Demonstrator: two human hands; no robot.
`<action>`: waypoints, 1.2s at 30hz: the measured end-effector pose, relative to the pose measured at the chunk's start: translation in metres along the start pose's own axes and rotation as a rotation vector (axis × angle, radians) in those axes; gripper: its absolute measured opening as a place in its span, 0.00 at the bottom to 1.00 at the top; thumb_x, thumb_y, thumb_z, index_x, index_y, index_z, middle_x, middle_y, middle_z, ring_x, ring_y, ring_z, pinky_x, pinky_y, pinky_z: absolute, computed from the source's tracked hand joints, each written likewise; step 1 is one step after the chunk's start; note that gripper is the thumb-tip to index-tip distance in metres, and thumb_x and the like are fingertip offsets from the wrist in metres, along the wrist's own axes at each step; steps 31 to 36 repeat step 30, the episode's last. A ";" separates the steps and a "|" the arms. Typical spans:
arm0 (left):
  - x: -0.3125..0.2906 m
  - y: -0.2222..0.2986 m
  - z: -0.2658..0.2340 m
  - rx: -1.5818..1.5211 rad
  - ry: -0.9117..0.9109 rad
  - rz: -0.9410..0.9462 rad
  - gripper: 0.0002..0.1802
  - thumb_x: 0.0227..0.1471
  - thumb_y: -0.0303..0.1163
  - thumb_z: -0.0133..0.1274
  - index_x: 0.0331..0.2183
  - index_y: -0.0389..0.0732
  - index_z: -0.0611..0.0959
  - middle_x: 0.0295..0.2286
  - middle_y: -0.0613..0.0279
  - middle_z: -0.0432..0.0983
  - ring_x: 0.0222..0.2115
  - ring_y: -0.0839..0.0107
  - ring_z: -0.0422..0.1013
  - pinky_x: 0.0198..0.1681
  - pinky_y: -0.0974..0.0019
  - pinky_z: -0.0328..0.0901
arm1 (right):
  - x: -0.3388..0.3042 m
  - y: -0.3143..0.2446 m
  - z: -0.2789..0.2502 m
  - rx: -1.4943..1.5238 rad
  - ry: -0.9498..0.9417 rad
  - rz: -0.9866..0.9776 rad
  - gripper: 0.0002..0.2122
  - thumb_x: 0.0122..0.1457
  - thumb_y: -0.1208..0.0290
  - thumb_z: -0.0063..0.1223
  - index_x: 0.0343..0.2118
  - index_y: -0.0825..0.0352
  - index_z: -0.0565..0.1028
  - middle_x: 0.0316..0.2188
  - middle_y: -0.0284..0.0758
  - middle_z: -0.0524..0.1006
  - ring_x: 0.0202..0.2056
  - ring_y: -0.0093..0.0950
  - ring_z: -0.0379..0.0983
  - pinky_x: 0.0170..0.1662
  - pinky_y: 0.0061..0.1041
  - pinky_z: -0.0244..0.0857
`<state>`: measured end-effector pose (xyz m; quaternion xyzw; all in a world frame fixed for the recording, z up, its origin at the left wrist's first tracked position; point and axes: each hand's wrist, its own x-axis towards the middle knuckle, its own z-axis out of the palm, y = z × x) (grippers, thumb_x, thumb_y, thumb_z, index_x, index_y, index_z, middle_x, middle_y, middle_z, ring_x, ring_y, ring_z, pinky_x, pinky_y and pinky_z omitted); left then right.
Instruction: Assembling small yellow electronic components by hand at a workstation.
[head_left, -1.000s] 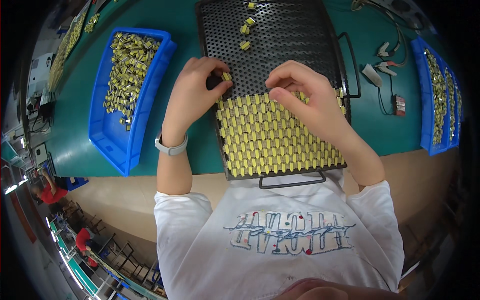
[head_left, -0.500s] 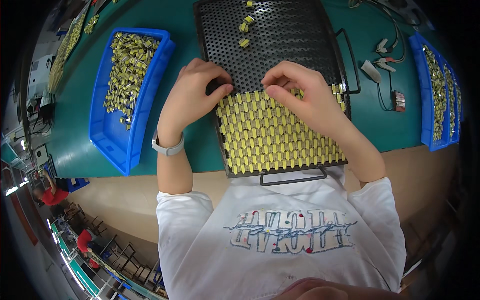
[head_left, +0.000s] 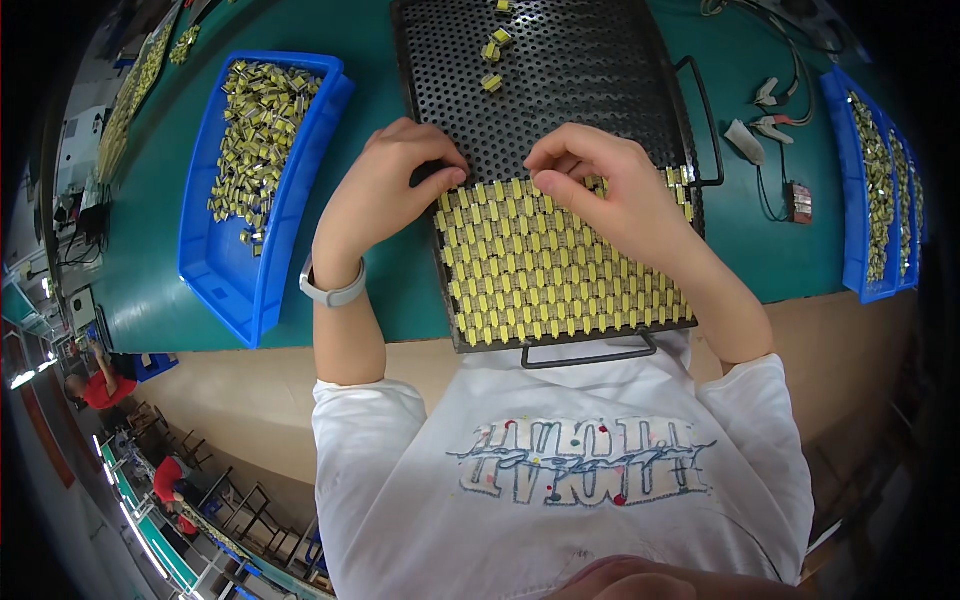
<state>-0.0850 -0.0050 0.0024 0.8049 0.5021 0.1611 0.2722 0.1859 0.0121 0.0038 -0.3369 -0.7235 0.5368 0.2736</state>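
Note:
A black perforated metal tray [head_left: 560, 90] lies in front of me. Its near half is packed with rows of small yellow-wrapped electronic components [head_left: 555, 270], which look like little transformers. At the left end of the farthest row, my left hand [head_left: 390, 190] is closed in a pinch. My right hand [head_left: 615, 195] is also closed, thumb against curled fingers, over the same row farther right. Whatever either hand may hold is hidden by the fingers. A few loose components [head_left: 491, 83] lie on the tray's bare far part.
A blue bin [head_left: 225, 285] of loose components stands at the left on the green table [head_left: 390, 300]. More blue bins [head_left: 855, 250] of parts sit at the far right. Clip leads [head_left: 770, 125] and a small red box [head_left: 799, 203] lie right of the tray's wire handle [head_left: 715, 130].
Both hands stay at almost the same places, still pinched. The view has shifted very slightly; nothing is visibly taken up or let go.

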 end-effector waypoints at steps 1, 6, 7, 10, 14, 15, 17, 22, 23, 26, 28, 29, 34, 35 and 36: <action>-0.001 0.000 0.001 0.008 -0.001 0.015 0.06 0.52 0.31 0.61 0.32 0.40 0.87 0.31 0.61 0.80 0.40 0.58 0.72 0.49 0.57 0.63 | 0.000 0.000 0.000 0.001 -0.007 0.008 0.08 0.62 0.75 0.56 0.42 0.73 0.77 0.38 0.36 0.80 0.40 0.24 0.79 0.43 0.23 0.73; -0.002 0.001 0.001 0.005 -0.012 0.016 0.08 0.52 0.34 0.62 0.32 0.41 0.87 0.31 0.61 0.81 0.40 0.59 0.72 0.50 0.55 0.61 | 0.000 0.002 0.001 -0.011 -0.018 0.015 0.08 0.62 0.76 0.56 0.42 0.74 0.77 0.38 0.36 0.79 0.40 0.24 0.79 0.43 0.23 0.73; -0.002 0.002 0.000 0.006 -0.021 -0.003 0.09 0.52 0.36 0.62 0.32 0.41 0.87 0.31 0.62 0.81 0.40 0.60 0.72 0.50 0.56 0.61 | 0.000 0.003 0.002 -0.008 -0.020 0.028 0.08 0.63 0.76 0.56 0.42 0.74 0.77 0.38 0.36 0.79 0.40 0.24 0.79 0.43 0.23 0.73; 0.001 0.004 0.000 -0.012 -0.007 -0.028 0.11 0.52 0.39 0.63 0.32 0.42 0.88 0.31 0.63 0.82 0.39 0.61 0.72 0.50 0.57 0.61 | 0.002 0.003 0.001 0.001 -0.023 0.045 0.08 0.62 0.76 0.56 0.42 0.74 0.77 0.38 0.36 0.79 0.40 0.24 0.79 0.43 0.22 0.73; 0.005 0.005 0.001 -0.028 0.036 -0.062 0.12 0.52 0.41 0.63 0.32 0.42 0.88 0.30 0.64 0.83 0.36 0.64 0.72 0.48 0.60 0.61 | 0.004 0.003 -0.002 -0.008 -0.002 0.022 0.08 0.63 0.75 0.57 0.42 0.73 0.77 0.37 0.36 0.79 0.39 0.23 0.79 0.42 0.23 0.73; 0.007 0.002 0.003 -0.058 0.057 -0.049 0.12 0.52 0.41 0.64 0.31 0.42 0.88 0.28 0.63 0.82 0.33 0.64 0.72 0.46 0.60 0.62 | 0.005 0.003 -0.003 -0.006 0.000 0.024 0.08 0.62 0.75 0.57 0.41 0.73 0.77 0.37 0.36 0.79 0.39 0.23 0.78 0.42 0.23 0.73; 0.009 -0.001 0.004 -0.052 0.070 -0.065 0.12 0.52 0.41 0.64 0.31 0.42 0.88 0.26 0.63 0.81 0.32 0.65 0.71 0.45 0.61 0.62 | 0.006 0.003 -0.004 0.015 0.013 0.009 0.08 0.62 0.74 0.58 0.41 0.72 0.77 0.37 0.36 0.79 0.37 0.23 0.78 0.41 0.23 0.73; 0.015 0.000 0.001 -0.059 0.055 -0.143 0.10 0.53 0.35 0.61 0.33 0.39 0.88 0.27 0.59 0.82 0.31 0.63 0.72 0.38 0.61 0.66 | 0.004 -0.001 -0.009 0.007 0.081 -0.072 0.07 0.62 0.76 0.57 0.41 0.72 0.77 0.35 0.36 0.79 0.36 0.23 0.78 0.41 0.23 0.73; 0.016 0.001 0.001 -0.081 0.053 -0.158 0.10 0.54 0.35 0.61 0.34 0.39 0.88 0.28 0.58 0.81 0.31 0.64 0.72 0.38 0.62 0.67 | 0.001 -0.008 -0.013 0.074 0.155 -0.105 0.07 0.62 0.76 0.57 0.40 0.73 0.77 0.35 0.35 0.79 0.36 0.22 0.78 0.41 0.22 0.73; 0.014 -0.010 0.005 -0.212 0.049 -0.234 0.13 0.58 0.36 0.58 0.35 0.36 0.87 0.30 0.57 0.81 0.33 0.70 0.76 0.39 0.66 0.68 | -0.017 -0.048 -0.038 0.146 0.374 -0.332 0.06 0.62 0.76 0.58 0.40 0.73 0.78 0.35 0.35 0.79 0.35 0.22 0.78 0.40 0.21 0.73; 0.007 -0.008 -0.002 -0.279 0.023 -0.246 0.13 0.58 0.35 0.58 0.37 0.35 0.87 0.31 0.59 0.82 0.35 0.70 0.77 0.40 0.66 0.69 | -0.043 -0.092 -0.066 0.194 0.479 -0.634 0.07 0.59 0.79 0.61 0.40 0.70 0.78 0.36 0.35 0.79 0.35 0.25 0.77 0.38 0.23 0.72; -0.004 -0.014 -0.005 -0.258 0.021 -0.264 0.13 0.59 0.35 0.57 0.38 0.35 0.87 0.31 0.58 0.82 0.35 0.70 0.78 0.42 0.66 0.69 | -0.056 -0.107 -0.080 0.167 0.444 -0.872 0.11 0.62 0.77 0.58 0.48 0.66 0.77 0.42 0.36 0.79 0.41 0.29 0.76 0.41 0.26 0.73; 0.002 -0.008 -0.005 -0.315 0.006 -0.255 0.13 0.59 0.35 0.57 0.38 0.35 0.86 0.32 0.57 0.83 0.36 0.69 0.78 0.44 0.65 0.69 | -0.061 -0.114 -0.084 0.152 0.454 -0.893 0.11 0.62 0.77 0.58 0.48 0.66 0.77 0.42 0.36 0.79 0.41 0.29 0.76 0.41 0.26 0.73; 0.002 -0.008 -0.005 -0.315 0.006 -0.255 0.13 0.59 0.35 0.57 0.38 0.35 0.86 0.32 0.57 0.83 0.36 0.69 0.78 0.44 0.65 0.69 | -0.061 -0.114 -0.084 0.152 0.454 -0.893 0.11 0.62 0.77 0.58 0.48 0.66 0.77 0.42 0.36 0.79 0.41 0.29 0.76 0.41 0.26 0.73; 0.002 -0.008 -0.005 -0.315 0.006 -0.255 0.13 0.59 0.35 0.57 0.38 0.35 0.86 0.32 0.57 0.83 0.36 0.69 0.78 0.44 0.65 0.69 | -0.061 -0.114 -0.084 0.152 0.454 -0.893 0.11 0.62 0.77 0.58 0.48 0.66 0.77 0.42 0.36 0.79 0.41 0.29 0.76 0.41 0.26 0.73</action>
